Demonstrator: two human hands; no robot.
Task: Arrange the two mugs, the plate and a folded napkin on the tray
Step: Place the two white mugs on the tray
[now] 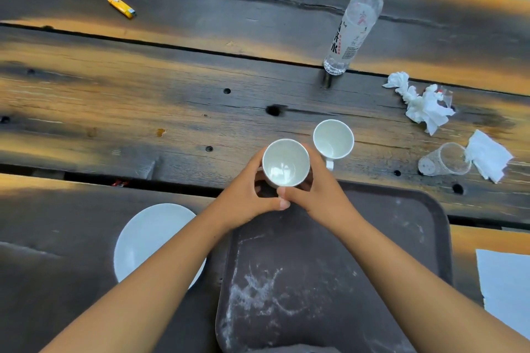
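Both hands are curled round a white mug (286, 163): the left hand (246, 198) wraps its left wall, the right hand (318, 195) wraps its right wall, and the thumbs meet on its near side. The mug is smooth, glossy and round-mouthed, upright, with its bare inside showing. It is at the far left corner of the tray (401, 223); whether it rests there or hangs above cannot be told.

The tray is dark brown and flat, with rounded corners, a low raised rim and whitish scuffs across its floor. Apart from the forearms crossing it, that floor lies bare.

Just beyond the tray's far rim, near the right hand, a second mug (333, 139) stands on the wooden table (143, 112), its handle pointing near. Left of the tray lies a round white plate (149, 238), partly under the left forearm. A flat white sheet (504, 281) lies right of the tray, cut off by the frame.

The table is made of rough, weathered planks with dark gaps and knot holes. At far right are crumpled tissues (421, 106) and a clear plastic cup (443, 163) on its side. A water bottle (354, 26) stands farther off, and a yellow lighter (121, 6) lies at far left.
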